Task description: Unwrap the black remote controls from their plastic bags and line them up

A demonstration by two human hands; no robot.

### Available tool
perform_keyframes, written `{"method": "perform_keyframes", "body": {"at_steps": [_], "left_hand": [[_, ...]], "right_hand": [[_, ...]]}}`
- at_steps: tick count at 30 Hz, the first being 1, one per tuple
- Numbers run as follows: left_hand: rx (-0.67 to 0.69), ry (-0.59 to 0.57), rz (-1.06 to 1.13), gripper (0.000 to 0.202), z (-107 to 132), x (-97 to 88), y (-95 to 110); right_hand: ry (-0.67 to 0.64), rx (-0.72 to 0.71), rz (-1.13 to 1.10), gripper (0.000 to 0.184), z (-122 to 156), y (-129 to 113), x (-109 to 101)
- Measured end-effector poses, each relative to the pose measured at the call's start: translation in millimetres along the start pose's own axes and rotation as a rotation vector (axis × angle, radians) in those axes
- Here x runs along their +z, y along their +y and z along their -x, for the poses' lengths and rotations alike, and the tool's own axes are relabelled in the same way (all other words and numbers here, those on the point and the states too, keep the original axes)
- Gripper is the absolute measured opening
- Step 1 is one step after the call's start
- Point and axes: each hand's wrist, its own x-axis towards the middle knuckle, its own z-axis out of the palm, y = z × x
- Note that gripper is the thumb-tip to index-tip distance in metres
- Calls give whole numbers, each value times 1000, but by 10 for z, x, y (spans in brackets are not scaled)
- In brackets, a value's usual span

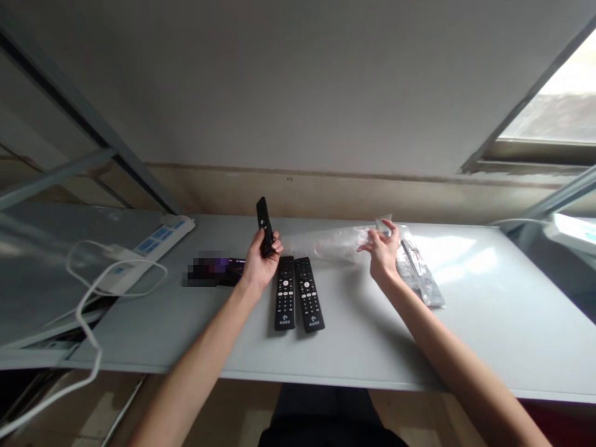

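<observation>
Lower end of held remote [263, 216] hidden by L hand [262, 257], dark obj [205, 269] nearby pixelated beyond ID, pt of clear bag [338, 240] covered by R hand [384, 254], white cable [99, 355] cut off at frame's L edge.

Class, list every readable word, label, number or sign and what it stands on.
Nothing is legible.
Two black oblong plastic remotes: logo lettering, button marks too small.
Black plastic remote in left hand: likewise.
White plastic power strip with blue panels: any print blurred.
Dark, partly pixelated object: unreadable.
</observation>
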Motion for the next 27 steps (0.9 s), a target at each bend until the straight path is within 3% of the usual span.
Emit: {"method": "perform_keyframes", "body": {"at_steps": [4, 6, 13, 20, 24, 27], "left_hand": [[40, 143, -23, 12, -7, -14, 5], [45, 145, -45, 11, 9, -4, -14], [26, -170, -161, 29, 118, 25, -97], [13, -242, -209, 33, 122, 16, -112], [40, -219, -212, 38, 102, -4, -111], [54, -209, -205, 40, 79, -28, -112]], "right_hand": [[-44, 27, -13, 57, 245, 163, 94], [-59, 22, -20, 55, 299, 166, 109], [-22, 11, 63, 52, 360, 184, 93], [-24, 26, 88, 56, 401, 295, 92], [-91, -132, 229, 44, 435, 276, 86], [-151, -397, 418, 37, 474, 171, 59]]}}
